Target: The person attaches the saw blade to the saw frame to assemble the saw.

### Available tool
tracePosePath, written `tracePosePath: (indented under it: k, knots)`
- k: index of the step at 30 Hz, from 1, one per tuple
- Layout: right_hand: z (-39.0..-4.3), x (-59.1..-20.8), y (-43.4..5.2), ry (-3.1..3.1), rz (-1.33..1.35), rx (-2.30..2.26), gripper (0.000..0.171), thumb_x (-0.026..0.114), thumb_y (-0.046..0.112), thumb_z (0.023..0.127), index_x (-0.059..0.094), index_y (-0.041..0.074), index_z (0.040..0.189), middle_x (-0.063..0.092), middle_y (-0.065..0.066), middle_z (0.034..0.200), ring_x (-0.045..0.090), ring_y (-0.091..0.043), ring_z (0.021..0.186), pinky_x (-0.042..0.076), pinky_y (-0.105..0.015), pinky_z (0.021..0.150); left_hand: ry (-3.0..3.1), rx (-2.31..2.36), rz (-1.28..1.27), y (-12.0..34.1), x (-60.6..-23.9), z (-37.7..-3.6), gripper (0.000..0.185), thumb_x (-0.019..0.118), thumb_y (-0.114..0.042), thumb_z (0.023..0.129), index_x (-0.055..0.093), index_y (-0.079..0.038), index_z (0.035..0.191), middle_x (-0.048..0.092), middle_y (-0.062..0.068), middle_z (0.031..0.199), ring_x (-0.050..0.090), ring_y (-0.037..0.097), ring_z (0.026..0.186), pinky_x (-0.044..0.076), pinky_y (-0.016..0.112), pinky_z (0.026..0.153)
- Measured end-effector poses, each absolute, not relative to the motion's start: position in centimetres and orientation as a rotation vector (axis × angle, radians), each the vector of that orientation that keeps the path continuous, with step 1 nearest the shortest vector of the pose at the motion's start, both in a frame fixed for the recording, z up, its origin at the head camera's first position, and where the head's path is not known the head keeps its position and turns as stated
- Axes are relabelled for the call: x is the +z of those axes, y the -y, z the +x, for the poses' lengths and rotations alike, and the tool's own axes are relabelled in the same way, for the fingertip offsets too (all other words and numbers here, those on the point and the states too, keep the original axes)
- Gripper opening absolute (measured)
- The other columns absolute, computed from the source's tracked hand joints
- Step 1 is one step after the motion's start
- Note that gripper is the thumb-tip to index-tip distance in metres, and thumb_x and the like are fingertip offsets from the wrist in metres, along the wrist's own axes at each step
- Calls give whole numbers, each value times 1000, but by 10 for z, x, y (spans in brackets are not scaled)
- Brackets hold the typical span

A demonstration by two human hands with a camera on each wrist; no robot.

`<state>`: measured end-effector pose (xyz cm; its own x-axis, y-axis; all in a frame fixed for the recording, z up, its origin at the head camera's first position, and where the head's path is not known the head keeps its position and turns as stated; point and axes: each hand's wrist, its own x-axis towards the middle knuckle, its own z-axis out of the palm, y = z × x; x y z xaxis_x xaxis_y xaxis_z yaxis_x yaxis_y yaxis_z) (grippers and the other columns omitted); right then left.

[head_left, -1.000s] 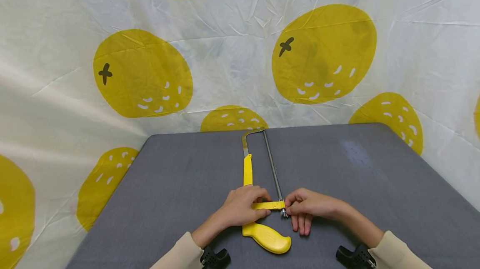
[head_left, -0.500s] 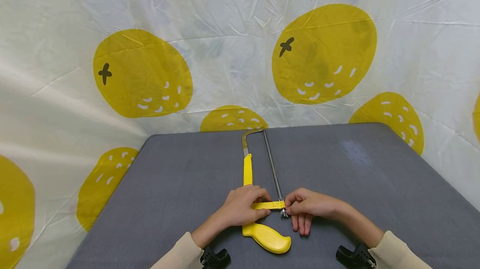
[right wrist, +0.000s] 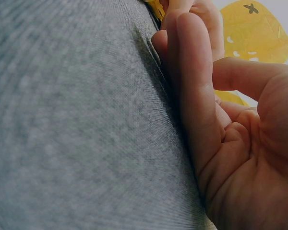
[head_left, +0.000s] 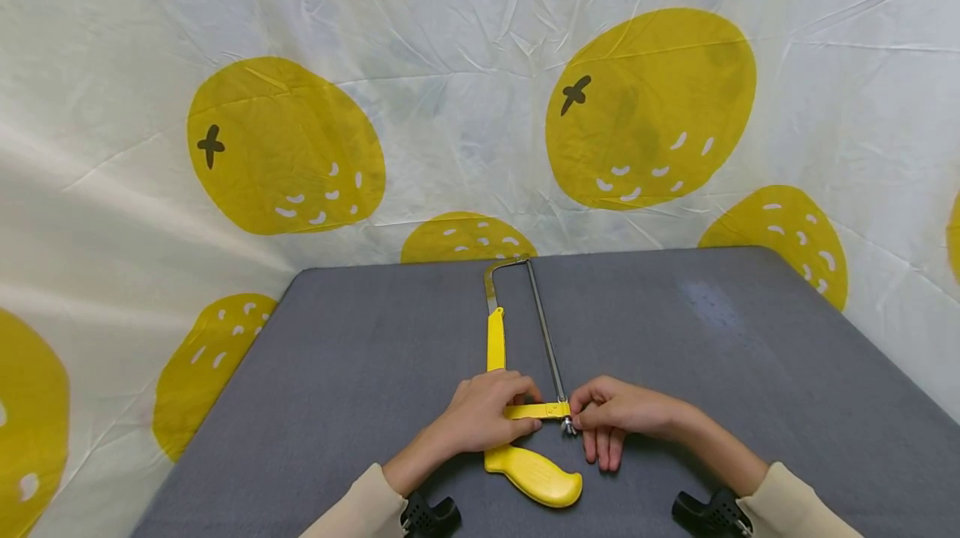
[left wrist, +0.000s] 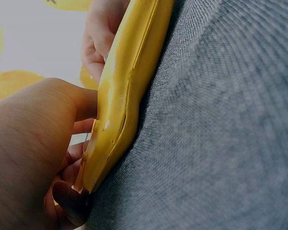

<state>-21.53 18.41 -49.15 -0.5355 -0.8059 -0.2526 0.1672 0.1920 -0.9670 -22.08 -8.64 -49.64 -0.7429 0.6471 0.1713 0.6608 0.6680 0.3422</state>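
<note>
A hacksaw with a yellow handle [head_left: 536,478] lies flat on the grey surface, its far end pointing away from me. My left hand [head_left: 483,413] holds its yellow frame, fingers and thumb on either side of the short crosspiece [head_left: 543,411]. At that crosspiece's right end, the thumb and forefinger of my right hand [head_left: 622,413] pinch the wing nut [head_left: 567,427], partly covered by the fingertips. The metal blade [head_left: 546,330] runs from there to the far end. In the left wrist view, the handle [left wrist: 129,81] hides part of both hands.
A grey cloth-covered table [head_left: 360,355] carries the saw, whose tip reaches the back edge. Behind it hangs a white sheet [head_left: 457,138] printed with yellow fruit. A pale patch [head_left: 711,305] marks the cloth at the right.
</note>
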Motion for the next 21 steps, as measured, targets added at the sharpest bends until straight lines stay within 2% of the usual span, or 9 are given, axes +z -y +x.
tracePosePath:
  k: [21]
  knots:
    - [-215, -489, -184, -1641, -610, -1473, 11, 53, 7, 103, 57, -3, 102, 73, -11, 79, 73, -11, 59, 59, -30, 55, 2828, -600, -1122, 86, -497, -222, 19, 75, -47, 92, 72, -39, 109, 58, -18, 85, 48, -4, 72, 37, 21, 57]
